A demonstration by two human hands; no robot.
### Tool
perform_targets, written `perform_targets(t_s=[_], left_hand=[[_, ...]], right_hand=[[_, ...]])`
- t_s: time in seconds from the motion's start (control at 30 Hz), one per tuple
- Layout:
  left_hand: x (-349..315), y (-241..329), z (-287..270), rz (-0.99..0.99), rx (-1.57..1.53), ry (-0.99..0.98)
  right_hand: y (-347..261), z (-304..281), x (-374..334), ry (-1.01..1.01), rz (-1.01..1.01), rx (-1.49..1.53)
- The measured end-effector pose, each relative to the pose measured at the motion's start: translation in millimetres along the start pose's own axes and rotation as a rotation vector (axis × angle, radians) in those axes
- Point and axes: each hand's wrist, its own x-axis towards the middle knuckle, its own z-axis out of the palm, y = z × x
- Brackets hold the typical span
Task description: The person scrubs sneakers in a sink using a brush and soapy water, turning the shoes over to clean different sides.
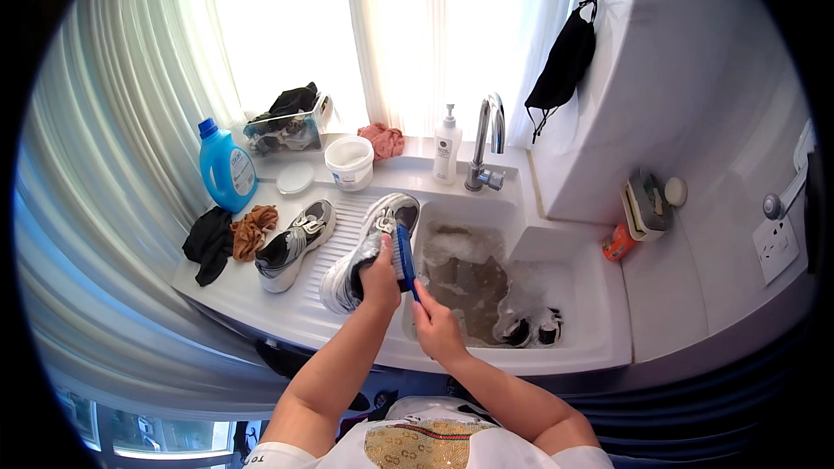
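My left hand (380,280) is closed on a grey and white sneaker (340,285), its fingers partly inside the shoe's opening. The sneaker is held over the ribbed drainboard by the sink's left edge, toe pointing away from me. In my right hand (439,327) is the handle of a blue scrub brush (405,259). The brush's pale bristles press against the right side of the sneaker. A second grey and white sneaker (297,245) rests on the counter to the left. Murky, foamy water (465,287) stands in the sink, with dark and white items (532,330) partly sunk at its near right.
Behind the drainboard stand a blue detergent bottle (228,169), a white tub (349,165), its lid (295,178) and a clear bin of cloths (287,128). A pump bottle (446,149) and chrome faucet (486,143) rise behind the sink. Black (208,243) and brown cloths (254,231) lie far left.
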Motion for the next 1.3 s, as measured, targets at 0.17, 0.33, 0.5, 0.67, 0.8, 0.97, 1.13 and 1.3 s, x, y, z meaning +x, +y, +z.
perform_targets(t_s=[0.17,0.33,0.5,0.67,0.8,0.97,1.13,1.3], left_hand=[[-2.3,-28.2,-23.4,-0.064,0.009,0.02],[-0.1,-47.3,-31.0,-0.141,-0.13,-0.058],[-1.6,-49.9,-24.8,-0.173,-0.233,-0.11],[-13.6,-56.4,-30.9,-0.2,-0.2,-0.205],[-11.5,-36.4,-17.1,-0.188,-0.229,-0.268],[-19.9,-15.9,-17.9,-0.204,-0.281,-0.366],[-15.0,-17.2,-17.5,-0.179,-0.299,-0.293],[-12.3,-16.0,-21.3,-0.178,-0.325,-0.374]], right_hand=[[-2.8,1.3,12.7,-0.144,0.304,0.273],[2.8,-16.0,9.9,-0.124,0.279,0.147],[2.8,-24.6,11.9,-0.186,0.281,0.19],[16.1,-35.5,-2.3,-0.173,0.144,-0.042],[41.1,-17.8,24.4,-0.06,-0.032,-0.185],[5.5,-29.7,-14.0,-0.172,-0.065,-0.245],[-3.7,-28.8,20.3,-0.18,-0.013,-0.362],[5.2,-44.0,-18.6,-0.226,-0.232,-0.235]])
